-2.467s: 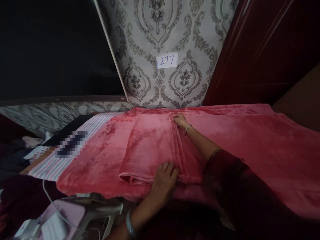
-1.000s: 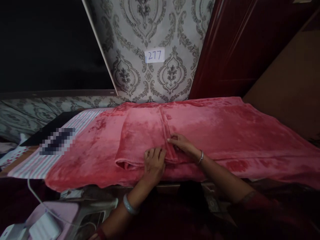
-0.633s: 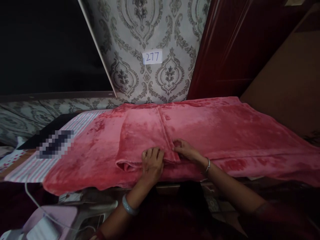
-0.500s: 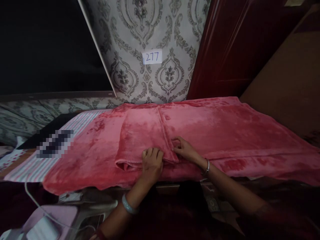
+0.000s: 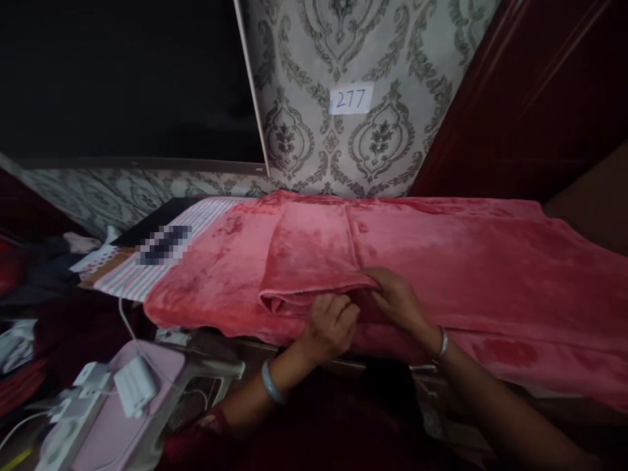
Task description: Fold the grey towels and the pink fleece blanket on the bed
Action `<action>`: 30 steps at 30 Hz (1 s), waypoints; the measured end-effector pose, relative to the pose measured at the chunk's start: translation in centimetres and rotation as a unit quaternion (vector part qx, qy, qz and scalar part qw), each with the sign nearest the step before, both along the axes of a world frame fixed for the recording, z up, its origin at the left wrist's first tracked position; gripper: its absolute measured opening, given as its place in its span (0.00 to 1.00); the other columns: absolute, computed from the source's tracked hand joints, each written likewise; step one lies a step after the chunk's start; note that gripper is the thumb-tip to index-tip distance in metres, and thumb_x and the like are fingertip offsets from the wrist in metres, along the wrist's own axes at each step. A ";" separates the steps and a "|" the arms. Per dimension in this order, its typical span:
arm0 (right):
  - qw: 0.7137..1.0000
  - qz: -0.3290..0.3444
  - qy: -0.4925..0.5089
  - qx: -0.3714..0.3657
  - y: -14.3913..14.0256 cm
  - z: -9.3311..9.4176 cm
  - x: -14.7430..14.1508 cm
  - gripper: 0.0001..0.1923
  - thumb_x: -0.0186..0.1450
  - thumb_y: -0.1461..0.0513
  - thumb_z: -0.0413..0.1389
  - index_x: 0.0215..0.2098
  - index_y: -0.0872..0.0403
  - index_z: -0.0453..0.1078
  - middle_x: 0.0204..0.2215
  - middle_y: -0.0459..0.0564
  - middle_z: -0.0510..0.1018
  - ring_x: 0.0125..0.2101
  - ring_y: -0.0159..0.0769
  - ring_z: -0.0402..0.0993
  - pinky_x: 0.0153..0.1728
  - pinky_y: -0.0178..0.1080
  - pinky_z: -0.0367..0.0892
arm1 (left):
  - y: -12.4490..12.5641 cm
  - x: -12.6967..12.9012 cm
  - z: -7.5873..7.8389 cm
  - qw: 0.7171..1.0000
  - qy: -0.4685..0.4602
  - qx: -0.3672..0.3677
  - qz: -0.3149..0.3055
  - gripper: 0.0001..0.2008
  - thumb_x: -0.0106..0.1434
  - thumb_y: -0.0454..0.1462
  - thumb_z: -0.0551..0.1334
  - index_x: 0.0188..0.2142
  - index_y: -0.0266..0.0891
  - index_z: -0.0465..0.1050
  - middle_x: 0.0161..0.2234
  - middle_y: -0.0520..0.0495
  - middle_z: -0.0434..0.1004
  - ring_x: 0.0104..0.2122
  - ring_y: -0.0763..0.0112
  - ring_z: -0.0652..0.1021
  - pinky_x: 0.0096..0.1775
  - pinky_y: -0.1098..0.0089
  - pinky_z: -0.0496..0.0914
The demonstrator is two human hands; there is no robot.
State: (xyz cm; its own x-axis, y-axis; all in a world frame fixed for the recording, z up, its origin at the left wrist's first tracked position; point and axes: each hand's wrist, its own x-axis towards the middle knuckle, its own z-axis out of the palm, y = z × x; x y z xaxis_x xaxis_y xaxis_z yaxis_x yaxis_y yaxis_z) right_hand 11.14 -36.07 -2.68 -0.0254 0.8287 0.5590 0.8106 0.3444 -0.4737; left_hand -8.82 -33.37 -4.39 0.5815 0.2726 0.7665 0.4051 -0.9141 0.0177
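Observation:
A pink fleece blanket (image 5: 466,261) lies spread over a long table, with a folded panel (image 5: 309,255) doubled over near its left part. My left hand (image 5: 328,327) pinches the near edge of that folded panel, fingers curled into the layers. My right hand (image 5: 400,302) grips the same near edge just to the right, thumb on top and fingers tucked under the fabric. The two hands almost touch. Each wrist wears a bangle.
A striped cloth (image 5: 161,252) covers the table's left end. A dark screen (image 5: 122,78) and patterned wallpaper with a "277" label (image 5: 350,99) stand behind. A pink stool (image 5: 122,418) with white adapters and cables sits low left. A dark red door (image 5: 530,98) is at right.
My right hand slid from the far end of the fold down to the near edge beside my left hand. Both now lift and grip that edge. The camera view has shifted left.

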 end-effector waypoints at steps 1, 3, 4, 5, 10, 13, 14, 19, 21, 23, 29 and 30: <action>1.000 -0.010 0.000 0.012 0.3 0.3 0.1 0.19 0.62 0.67 0.51 0.48 0.52 0.76 0.40 0.53 0.81 0.41 0.42 0.77 0.44 0.44 0.74 | -0.1 -0.3 -0.4 0.999 0.036 -0.011 -0.034 0.08 0.67 0.32 0.55 0.40 0.37 0.73 0.35 0.44 0.75 0.35 0.65 0.72 0.39 0.63 0.67; 0.999 -0.020 -0.004 0.032 0.7 1.3 0.2 0.16 0.63 0.65 0.51 0.46 0.52 0.76 0.39 0.52 0.82 0.39 0.42 0.78 0.42 0.43 0.74 | 0.2 -0.8 -1.0 0.991 0.104 -0.054 -0.057 0.09 0.67 0.32 0.54 0.40 0.36 0.74 0.34 0.44 0.75 0.35 0.65 0.74 0.39 0.64 0.69; 0.999 -0.020 -0.007 0.042 0.7 1.9 0.2 0.16 0.64 0.65 0.51 0.46 0.52 0.76 0.38 0.52 0.82 0.39 0.42 0.78 0.41 0.42 0.74 | 0.5 -1.0 -1.0 0.988 0.122 -0.084 -0.037 0.10 0.67 0.32 0.54 0.41 0.36 0.74 0.35 0.43 0.77 0.37 0.63 0.75 0.41 0.63 0.70; 0.999 -0.018 -0.011 0.050 0.7 2.4 0.3 0.15 0.65 0.64 0.51 0.46 0.51 0.76 0.38 0.52 0.82 0.38 0.42 0.78 0.41 0.42 0.74 | 1.0 -1.2 -0.9 0.984 0.132 -0.118 0.001 0.12 0.66 0.32 0.54 0.43 0.36 0.74 0.39 0.41 0.78 0.40 0.61 0.76 0.43 0.62 0.71; 0.995 0.026 -0.065 0.068 -0.4 2.2 0.6 0.23 0.62 0.70 0.50 0.52 0.51 0.74 0.46 0.52 0.81 0.47 0.43 0.77 0.47 0.45 0.75 | 2.7 -4.8 1.0 0.920 0.163 -0.299 0.195 0.14 0.66 0.34 0.55 0.47 0.34 0.75 0.45 0.35 0.80 0.46 0.51 0.79 0.48 0.53 0.72; 0.991 0.065 -0.104 0.049 -1.4 -0.5 0.9 0.30 0.58 0.74 0.47 0.55 0.50 0.74 0.50 0.52 0.80 0.52 0.41 0.75 0.52 0.47 0.74 | 2.2 -8.3 1.1 0.916 0.164 -0.291 0.222 0.11 0.66 0.34 0.56 0.43 0.34 0.75 0.45 0.34 0.80 0.47 0.49 0.79 0.49 0.51 0.72; 0.990 0.072 -0.113 0.043 -1.6 -1.5 1.0 0.32 0.57 0.75 0.46 0.55 0.50 0.74 0.50 0.52 0.80 0.52 0.41 0.75 0.53 0.48 0.74 | 2.0 -9.3 0.8 0.917 0.163 -0.288 0.221 0.10 0.66 0.34 0.57 0.43 0.34 0.75 0.44 0.34 0.80 0.46 0.49 0.79 0.48 0.52 0.72; 0.988 0.080 -0.126 0.034 -2.1 -4.3 0.8 0.34 0.57 0.76 0.46 0.57 0.50 0.73 0.52 0.53 0.79 0.55 0.41 0.73 0.54 0.50 0.74 | 2.1 -11.7 -1.3 0.925 0.156 -0.296 0.178 0.06 0.65 0.34 0.58 0.40 0.38 0.73 0.40 0.39 0.81 0.42 0.53 0.80 0.44 0.55 0.75; 0.988 0.081 -0.126 0.033 -2.2 -4.2 0.6 0.33 0.56 0.76 0.47 0.57 0.52 0.73 0.52 0.54 0.79 0.56 0.41 0.72 0.55 0.50 0.73 | 2.4 -11.8 -1.6 0.936 0.138 -0.279 0.166 0.06 0.65 0.34 0.58 0.40 0.39 0.73 0.40 0.40 0.81 0.42 0.53 0.80 0.43 0.55 0.75; 0.989 0.077 -0.126 0.032 -2.2 -3.9 0.4 0.32 0.55 0.76 0.48 0.55 0.54 0.73 0.52 0.55 0.79 0.56 0.41 0.72 0.56 0.50 0.72 | 2.5 -11.9 -1.4 0.947 0.121 -0.256 0.150 0.07 0.66 0.35 0.57 0.41 0.39 0.73 0.39 0.41 0.81 0.41 0.54 0.81 0.41 0.56 0.76; 0.992 0.061 -0.108 0.017 -2.1 -4.3 0.2 0.35 0.53 0.77 0.48 0.56 0.54 0.73 0.53 0.55 0.78 0.59 0.40 0.70 0.58 0.50 0.71 | 1.2 -12.0 1.5 0.985 0.055 -0.158 0.038 0.11 0.70 0.35 0.55 0.48 0.42 0.74 0.41 0.46 0.83 0.38 0.66 0.83 0.38 0.67 0.78; 0.992 0.061 -0.105 0.021 -2.1 -4.4 0.1 0.35 0.53 0.77 0.48 0.57 0.54 0.73 0.53 0.55 0.78 0.59 0.40 0.70 0.58 0.50 0.71 | 1.1 -11.7 2.2 0.988 0.038 -0.151 0.025 0.11 0.70 0.35 0.55 0.48 0.43 0.74 0.40 0.47 0.83 0.37 0.67 0.83 0.38 0.69 0.77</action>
State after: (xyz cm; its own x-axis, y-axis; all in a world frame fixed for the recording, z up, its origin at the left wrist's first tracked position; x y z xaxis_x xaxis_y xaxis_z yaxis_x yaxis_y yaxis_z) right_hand 11.26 -38.15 -7.05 -0.2430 0.7891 0.5641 0.8414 0.4609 -0.2823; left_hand -20.56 -32.24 -2.21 0.6139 0.5114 0.6013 0.4601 -0.8508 0.2539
